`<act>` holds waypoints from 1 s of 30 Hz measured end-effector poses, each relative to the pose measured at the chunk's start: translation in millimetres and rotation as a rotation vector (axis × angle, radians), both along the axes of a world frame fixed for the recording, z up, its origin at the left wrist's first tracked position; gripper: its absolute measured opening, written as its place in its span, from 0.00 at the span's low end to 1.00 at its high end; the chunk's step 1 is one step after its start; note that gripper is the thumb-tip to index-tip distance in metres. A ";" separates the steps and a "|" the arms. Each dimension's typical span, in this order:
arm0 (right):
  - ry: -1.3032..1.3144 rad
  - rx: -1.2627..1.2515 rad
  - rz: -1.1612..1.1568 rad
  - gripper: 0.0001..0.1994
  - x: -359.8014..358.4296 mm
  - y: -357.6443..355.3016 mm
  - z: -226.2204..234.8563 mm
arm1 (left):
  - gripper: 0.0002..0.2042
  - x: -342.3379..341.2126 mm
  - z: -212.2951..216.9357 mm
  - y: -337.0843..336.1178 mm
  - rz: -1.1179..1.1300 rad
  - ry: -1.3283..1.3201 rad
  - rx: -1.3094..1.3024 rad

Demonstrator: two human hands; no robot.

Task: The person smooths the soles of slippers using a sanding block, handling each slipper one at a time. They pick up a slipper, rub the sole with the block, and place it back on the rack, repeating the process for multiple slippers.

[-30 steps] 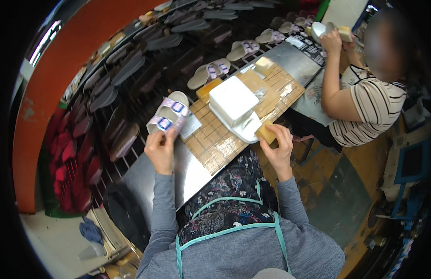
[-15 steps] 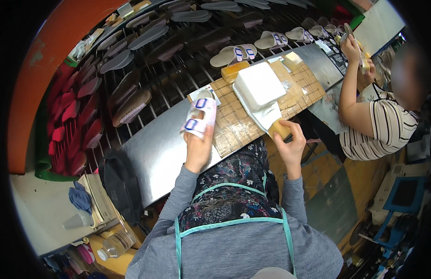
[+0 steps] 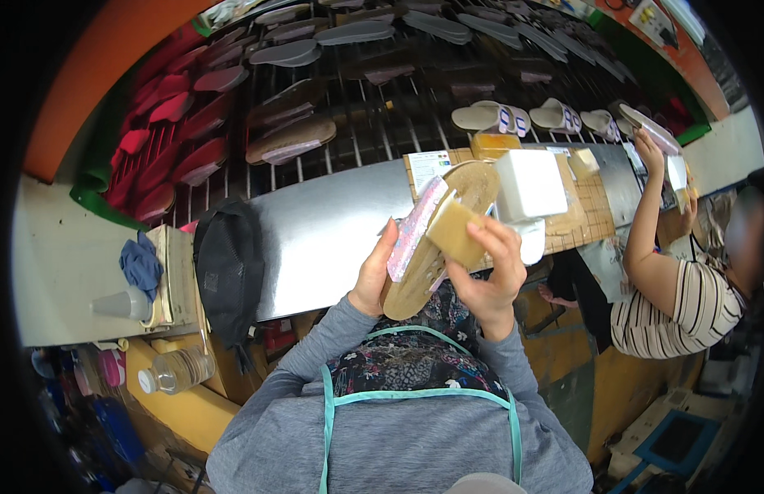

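My left hand (image 3: 373, 276) is closed on the edge of a sandal (image 3: 405, 298), held up over the front of the bench. Its brown underside faces me, with a pink strap flap along its left side. In my right hand (image 3: 490, 276) is a yellowish sponge (image 3: 454, 232), pinched between thumb and fingers. The sponge lies against or just over the sandal's underside; a white smear shows along its upper left edge. Behind my right hand stands a white plastic container (image 3: 532, 185) on a white dish, whose lower part (image 3: 532, 240) my fingers partly hide.
Yellow blocks (image 3: 495, 145) stand near the container on a grid-marked mat (image 3: 600, 216). Beyond the metal bench (image 3: 324, 239), a rod conveyor carries several soles and sandals (image 3: 555, 117). A black bag (image 3: 227, 263) hangs at left. At right, a co-worker's arm (image 3: 649, 222) reaches over the bench.
The sandal has been turned underside up and brought in front of me. My right hand has lifted the sponge from the white dish to the sandal. The view has shifted left.
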State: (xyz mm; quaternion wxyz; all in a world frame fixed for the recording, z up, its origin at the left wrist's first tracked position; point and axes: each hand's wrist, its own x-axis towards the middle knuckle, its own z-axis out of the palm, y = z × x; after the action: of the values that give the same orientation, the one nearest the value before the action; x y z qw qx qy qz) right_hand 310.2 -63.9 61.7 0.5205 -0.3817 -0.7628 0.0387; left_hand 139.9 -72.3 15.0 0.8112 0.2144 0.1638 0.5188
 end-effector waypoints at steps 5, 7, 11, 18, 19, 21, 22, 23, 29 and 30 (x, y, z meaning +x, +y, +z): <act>0.302 -0.155 0.162 0.26 -9.2 -1.9 -5.5 | 0.30 -6.6 1.2 -5.2 0.033 0.002 -0.029; 0.364 -0.099 0.107 0.27 -13.4 2.0 -6.4 | 0.30 -6.3 1.7 -6.6 0.032 0.021 0.007; 0.298 -0.039 0.060 0.28 -17.0 7.2 -3.3 | 0.30 -6.1 3.4 -8.0 0.026 0.079 0.016; 0.259 -0.041 0.053 0.27 -20.4 5.2 -0.7 | 0.29 -6.9 6.2 -11.5 0.085 0.131 0.016; 0.254 -0.037 0.053 0.28 -20.6 5.1 -0.7 | 0.29 -7.8 6.5 -11.8 0.084 0.122 0.037; 0.249 -0.030 0.054 0.28 -20.7 5.2 -1.0 | 0.28 -9.6 6.6 -12.4 0.085 0.154 0.044; 0.247 -0.020 0.054 0.28 -20.1 6.0 -1.1 | 0.28 -9.7 6.7 -12.1 0.086 0.164 0.053; 0.245 -0.006 0.053 0.28 -20.8 5.4 -1.4 | 0.28 -10.8 6.6 -12.8 0.084 0.171 0.061; 0.251 -0.006 0.065 0.26 -16.9 7.4 -1.2 | 0.28 -6.8 8.4 -11.9 0.096 0.205 0.032; 0.237 0.002 0.074 0.26 -16.9 5.6 -1.8 | 0.28 -7.1 8.6 -12.4 0.091 0.202 0.037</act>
State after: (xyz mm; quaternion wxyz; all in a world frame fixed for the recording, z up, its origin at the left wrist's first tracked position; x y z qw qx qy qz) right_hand 293.2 -58.3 60.0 0.6055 -0.3457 -0.7096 0.1019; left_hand 132.8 -84.7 23.6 0.7621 0.2727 0.2448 0.5337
